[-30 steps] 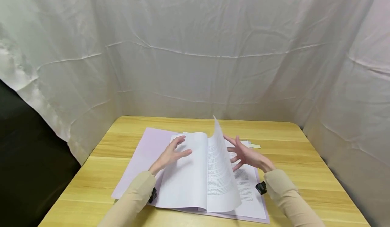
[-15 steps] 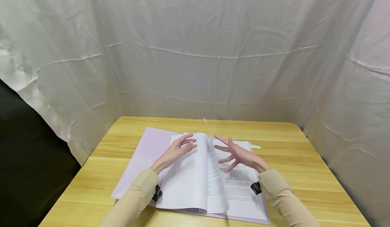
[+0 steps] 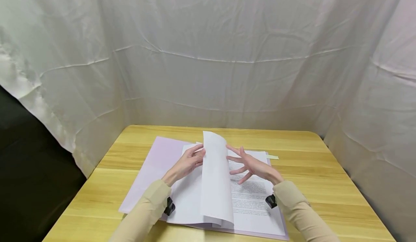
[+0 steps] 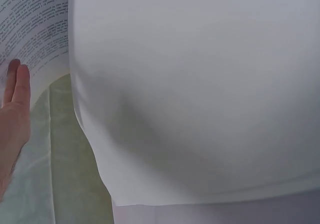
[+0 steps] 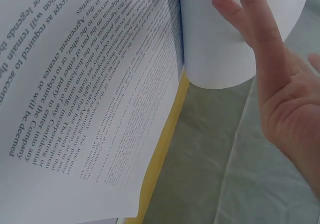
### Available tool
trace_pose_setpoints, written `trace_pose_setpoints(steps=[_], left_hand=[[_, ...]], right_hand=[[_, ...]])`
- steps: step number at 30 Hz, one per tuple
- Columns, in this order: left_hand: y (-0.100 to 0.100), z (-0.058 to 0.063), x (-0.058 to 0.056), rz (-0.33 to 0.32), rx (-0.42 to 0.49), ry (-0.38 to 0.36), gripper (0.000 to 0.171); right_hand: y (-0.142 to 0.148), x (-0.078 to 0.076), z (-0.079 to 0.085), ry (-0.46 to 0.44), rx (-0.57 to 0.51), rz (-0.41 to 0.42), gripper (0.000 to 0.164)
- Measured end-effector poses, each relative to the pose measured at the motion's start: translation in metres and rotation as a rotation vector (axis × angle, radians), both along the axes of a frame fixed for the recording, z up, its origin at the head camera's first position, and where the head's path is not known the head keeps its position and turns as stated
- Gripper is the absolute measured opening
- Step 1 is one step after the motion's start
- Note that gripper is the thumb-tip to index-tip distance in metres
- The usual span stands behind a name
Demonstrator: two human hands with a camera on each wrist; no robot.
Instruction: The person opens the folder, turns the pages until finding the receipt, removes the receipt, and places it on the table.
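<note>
A single page (image 3: 214, 180) of a bound document stands curled up at the middle, turned over toward the left with its blank back facing me. Against its left edge are the fingertips of my left hand (image 3: 186, 165), fingers extended, and the left wrist view shows them at the page's printed side. My right hand (image 3: 256, 165) has its fingers spread; fingertips touch or nearly touch the page's blank side. Blank-backed pages (image 3: 186, 206) lie to the left, and a printed sheet (image 3: 251, 202) lies flat on the right, beneath the right hand.
A lilac folder (image 3: 151, 173) lies spread under the papers on the wooden table (image 3: 325, 184). A pale yellow tab (image 3: 272, 157) sticks out at its upper right. Grey-white curtains (image 3: 208, 83) enclose the table's back and sides.
The page has swung from leaning right, printed side showing, past upright to the left. My right hand has followed it leftward. My left hand has moved slightly right to meet the page.
</note>
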State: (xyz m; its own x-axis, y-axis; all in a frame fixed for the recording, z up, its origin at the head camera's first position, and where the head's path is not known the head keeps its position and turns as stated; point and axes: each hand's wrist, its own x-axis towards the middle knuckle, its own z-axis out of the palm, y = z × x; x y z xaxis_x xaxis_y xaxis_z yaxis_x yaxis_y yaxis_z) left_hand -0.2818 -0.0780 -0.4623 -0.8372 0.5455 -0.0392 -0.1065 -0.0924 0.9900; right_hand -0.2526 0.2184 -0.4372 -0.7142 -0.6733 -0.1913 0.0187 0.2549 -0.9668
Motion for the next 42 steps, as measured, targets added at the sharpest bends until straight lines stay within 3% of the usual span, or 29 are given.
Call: trace_pose_setpoints(steps=[8, 11, 16, 22, 30, 35, 42], left_hand=[[-0.006, -0.003, -0.002, 0.029, 0.073, -0.013, 0.056], [-0.008, -0.003, -0.001, 0.078, 0.019, -0.010, 0.059], [-0.007, -0.005, -0.001, 0.218, -0.079, -0.068, 0.064], [-0.010, -0.009, -0.004, 0.356, -0.131, -0.122, 0.065], [-0.023, -0.014, -0.009, 0.420, -0.219, -0.121, 0.072], [-0.030, -0.012, -0.010, 0.471, -0.344, -0.059, 0.078], [-0.035, -0.016, -0.012, 0.488, -0.469, 0.004, 0.076]], right_hand=[[0.000, -0.002, -0.006, 0.049, 0.005, -0.035, 0.067], [0.001, -0.002, -0.009, 0.072, -0.001, -0.074, 0.062], [0.007, -0.003, -0.011, 0.122, 0.003, -0.144, 0.056], [0.017, -0.006, -0.015, 0.131, 0.021, -0.218, 0.055], [0.033, -0.012, -0.025, 0.145, 0.068, -0.293, 0.057], [0.040, -0.016, -0.030, 0.187, 0.140, -0.321, 0.058], [0.046, -0.016, -0.034, 0.242, 0.211, -0.344, 0.057]])
